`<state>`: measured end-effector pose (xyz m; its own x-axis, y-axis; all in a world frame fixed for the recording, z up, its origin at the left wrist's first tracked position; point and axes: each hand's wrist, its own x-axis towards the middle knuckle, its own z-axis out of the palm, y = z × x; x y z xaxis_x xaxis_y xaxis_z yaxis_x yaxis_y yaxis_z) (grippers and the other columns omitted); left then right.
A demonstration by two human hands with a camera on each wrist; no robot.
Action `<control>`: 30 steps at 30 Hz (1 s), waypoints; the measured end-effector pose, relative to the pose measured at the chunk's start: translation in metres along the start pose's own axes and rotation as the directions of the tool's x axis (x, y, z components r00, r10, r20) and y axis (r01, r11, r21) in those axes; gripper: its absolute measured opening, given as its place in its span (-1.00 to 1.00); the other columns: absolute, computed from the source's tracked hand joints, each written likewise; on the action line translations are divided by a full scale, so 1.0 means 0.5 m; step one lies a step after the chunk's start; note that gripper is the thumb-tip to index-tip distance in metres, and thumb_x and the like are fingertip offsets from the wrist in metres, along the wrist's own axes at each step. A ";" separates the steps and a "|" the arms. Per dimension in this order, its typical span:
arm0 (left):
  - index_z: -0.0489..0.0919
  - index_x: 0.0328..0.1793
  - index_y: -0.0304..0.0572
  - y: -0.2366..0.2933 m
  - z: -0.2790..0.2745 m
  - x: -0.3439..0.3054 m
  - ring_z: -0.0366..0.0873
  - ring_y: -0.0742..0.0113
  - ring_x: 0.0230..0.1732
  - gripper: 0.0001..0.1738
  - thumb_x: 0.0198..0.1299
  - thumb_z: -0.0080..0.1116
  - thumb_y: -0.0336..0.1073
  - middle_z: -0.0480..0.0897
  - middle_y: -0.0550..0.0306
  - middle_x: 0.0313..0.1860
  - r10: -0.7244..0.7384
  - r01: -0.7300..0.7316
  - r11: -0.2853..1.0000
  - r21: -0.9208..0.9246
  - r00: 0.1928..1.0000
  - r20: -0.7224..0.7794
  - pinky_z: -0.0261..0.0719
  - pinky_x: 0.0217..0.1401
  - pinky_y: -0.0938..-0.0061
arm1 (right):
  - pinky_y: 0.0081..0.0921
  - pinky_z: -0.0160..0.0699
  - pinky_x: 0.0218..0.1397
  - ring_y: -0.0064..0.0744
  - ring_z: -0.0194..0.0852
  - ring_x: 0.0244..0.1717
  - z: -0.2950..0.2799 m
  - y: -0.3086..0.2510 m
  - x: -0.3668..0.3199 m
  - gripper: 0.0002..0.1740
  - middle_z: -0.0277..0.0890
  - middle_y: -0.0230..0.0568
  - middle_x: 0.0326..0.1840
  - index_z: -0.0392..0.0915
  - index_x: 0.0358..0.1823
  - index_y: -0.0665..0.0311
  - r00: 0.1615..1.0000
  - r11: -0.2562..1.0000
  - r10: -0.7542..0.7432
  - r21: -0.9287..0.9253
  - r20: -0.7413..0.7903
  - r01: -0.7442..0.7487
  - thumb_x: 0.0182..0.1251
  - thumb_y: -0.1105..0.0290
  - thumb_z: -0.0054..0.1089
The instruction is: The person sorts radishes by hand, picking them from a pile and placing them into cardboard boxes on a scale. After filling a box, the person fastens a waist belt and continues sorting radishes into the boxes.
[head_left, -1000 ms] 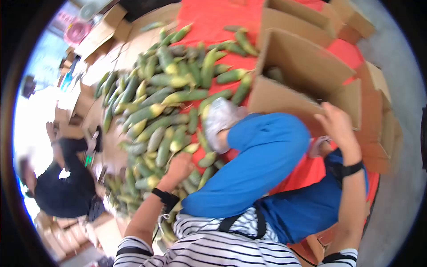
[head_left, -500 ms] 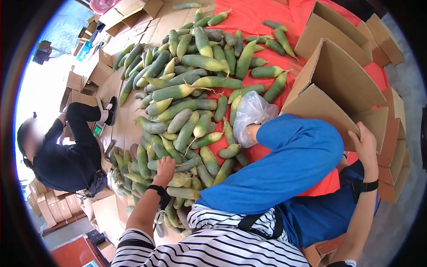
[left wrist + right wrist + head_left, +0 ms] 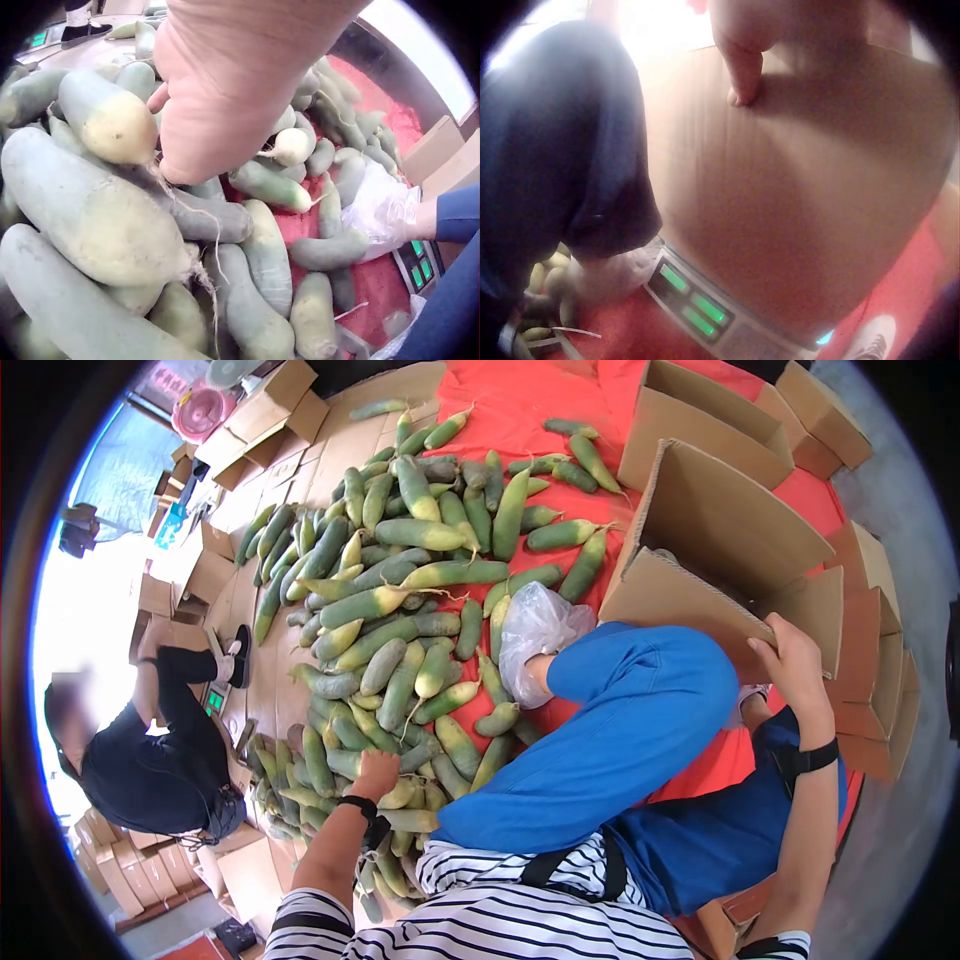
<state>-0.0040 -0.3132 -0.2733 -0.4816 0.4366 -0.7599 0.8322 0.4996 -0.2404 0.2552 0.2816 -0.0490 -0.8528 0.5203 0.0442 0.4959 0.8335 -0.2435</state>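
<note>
My left hand [image 3: 377,772] is low on the pile of green radishes [image 3: 420,535], over a long grey-green radish [image 3: 345,762]. In the left wrist view the thumb side of that hand [image 3: 225,97] points down beside a pale-tipped radish [image 3: 109,116]; its fingertips are hidden, so I cannot tell whether they curl round anything. My right hand [image 3: 797,665] grips the near edge of an open cardboard box [image 3: 690,605]. Its thumb [image 3: 744,79] presses the outer wall, while the other fingers go over the rim.
A scale [image 3: 697,300] with green displays is under the box. My bent leg [image 3: 620,700] and plastic-covered foot [image 3: 540,635] lie between pile and box. More boxes [image 3: 700,435] stand on the red sheet [image 3: 540,395]. Another person [image 3: 145,760] sits at the left.
The right hand's fingers, raised at the box edge, have come down and grip it. My left hand has moved lower over the pile, its spread fingers now drawn in. The head view has shifted.
</note>
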 end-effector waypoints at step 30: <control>0.39 0.27 -0.27 0.269 -0.913 -0.075 0.48 0.30 0.16 -0.57 0.31 0.10 -0.34 0.52 0.01 0.16 -0.048 -0.895 -0.072 -0.441 0.445 -0.894 0.47 0.19 0.41 | -0.09 0.46 -0.21 0.07 0.52 -0.24 0.002 0.020 -0.004 -0.73 0.52 0.00 -0.37 0.38 -0.36 0.31 0.999 0.999 -0.035 -0.010 -0.037 0.034 0.15 0.29 0.25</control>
<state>0.0006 0.0791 -0.0013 -0.4998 0.8393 0.2139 0.2497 -0.0968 0.9635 0.2618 0.2887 -0.0527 -0.8628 0.4977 0.0883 0.4681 0.8527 -0.2320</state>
